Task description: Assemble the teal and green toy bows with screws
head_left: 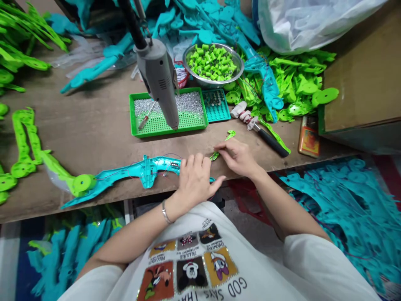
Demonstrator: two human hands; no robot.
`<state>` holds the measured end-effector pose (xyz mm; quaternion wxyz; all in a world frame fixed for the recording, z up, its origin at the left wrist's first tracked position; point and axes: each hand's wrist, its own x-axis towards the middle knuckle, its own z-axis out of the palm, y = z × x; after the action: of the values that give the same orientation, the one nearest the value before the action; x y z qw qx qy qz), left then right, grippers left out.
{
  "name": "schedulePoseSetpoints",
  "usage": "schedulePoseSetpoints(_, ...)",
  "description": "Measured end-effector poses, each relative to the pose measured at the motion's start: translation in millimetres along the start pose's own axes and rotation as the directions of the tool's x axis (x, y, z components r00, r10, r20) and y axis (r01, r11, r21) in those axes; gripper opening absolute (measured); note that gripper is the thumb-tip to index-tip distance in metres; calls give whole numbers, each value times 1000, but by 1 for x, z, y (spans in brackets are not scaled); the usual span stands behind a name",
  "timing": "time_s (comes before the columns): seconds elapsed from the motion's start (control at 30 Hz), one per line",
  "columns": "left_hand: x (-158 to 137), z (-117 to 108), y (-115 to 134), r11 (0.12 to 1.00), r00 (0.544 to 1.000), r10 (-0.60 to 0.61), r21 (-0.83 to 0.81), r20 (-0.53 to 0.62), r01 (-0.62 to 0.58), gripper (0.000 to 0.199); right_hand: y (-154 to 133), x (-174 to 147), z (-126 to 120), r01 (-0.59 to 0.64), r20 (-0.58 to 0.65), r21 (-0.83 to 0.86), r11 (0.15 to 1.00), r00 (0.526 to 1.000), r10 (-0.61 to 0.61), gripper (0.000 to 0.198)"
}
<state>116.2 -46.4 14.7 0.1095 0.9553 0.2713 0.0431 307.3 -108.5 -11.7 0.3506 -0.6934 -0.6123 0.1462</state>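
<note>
My left hand (198, 177) lies flat over the right end of a long turquoise plastic half-shell (125, 172), fingers extended and thumb out to the side. Thin wires and a small metal spring or contact show inside the shell, whose far right end is mostly hidden under that hand. Just right of it, my right hand (238, 158) is closed in a pinch at a small green plastic piece (214, 156). Another curved green piece (231, 134) lies behind the right hand's knuckles. A green plastic arm with a round disc (84, 184) meets the shell's left end.
A grey electric screwdriver (161, 79) hangs over a green tray (135, 131) of screws. Behind are a metal bowl (216, 81) of green caps and a teal tray (224, 113). A black-handled tool (271, 142) lies right. Turquoise parts (351, 200) are piled below the table edge.
</note>
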Motion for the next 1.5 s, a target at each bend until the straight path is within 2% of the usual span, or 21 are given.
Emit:
schedulePoseSetpoints(0.07, 2, 5, 14, 999, 999, -49, 18, 10, 49, 46, -2, 5, 7, 5, 53, 19, 1000, 999, -6, 21)
schedulePoseSetpoints(0.13, 7, 8, 23, 995, 995, -96, 32, 28, 95, 38, -1, 8, 11, -12, 82, 29, 999, 997, 10, 20)
schedulePoseSetpoints(0.3, 15, 8, 25, 985, 982, -164, 63, 90, 158, 19, 5, 10, 9, -72, 137, 62, 995, 989, 63, 17)
schedulePoseSetpoints(0.47, 21, 6, 23, 974, 966, -224, 68, 128, 217, 24, 4, 13, 7, -109, 195, 82, 991, 977, 91, 14)
schedulePoseSetpoints(0.67, 30, 2, 24, 981, 958, -194, 35, 212, 191, 24, 3, 17, 8, -179, 212, 93, 979, 965, 156, 13)
schedulePoseSetpoints(0.83, 25, -9, 14, 977, 963, -215, 29, 162, 213, 24, 2, 17, 7, -190, 230, 83, 978, 959, 166, 12)
schedulePoseSetpoints(0.93, 17, -16, 2, 978, 961, -208, 58, 182, 201, 23, 1, 17, 6, -176, 226, 83, 981, 962, 154, 10)
schedulePoseSetpoints(1.03, 7, -16, -7, 990, 968, -135, 62, 209, 125, 26, 1, 17, 6, -161, 228, 84, 983, 964, 139, 8)
schedulePoseSetpoints(1.13, -2, -10, -13, 999, 972, -36, 32, 232, 29, 26, 2, 17, 6, -158, 236, 96, 983, 963, 131, 8)
schedulePoseSetpoints(1.2, -5, -4, -15, 1000, 973, -9, 13, 230, 6, 27, 2, 17, 7, -152, 246, 98, 983, 961, 125, 8)
schedulePoseSetpoints(1.37, -3, 1, -15, 994, 984, -109, 4, 140, 110, 25, 2, 19, 8, -160, 260, 88, 983, 956, 132, 6)
schedulePoseSetpoints(1.5, 6, -1, -15, 980, 976, -192, -23, 101, 196, 24, 1, 20, 10, -177, 257, 64, 982, 954, 155, 4)
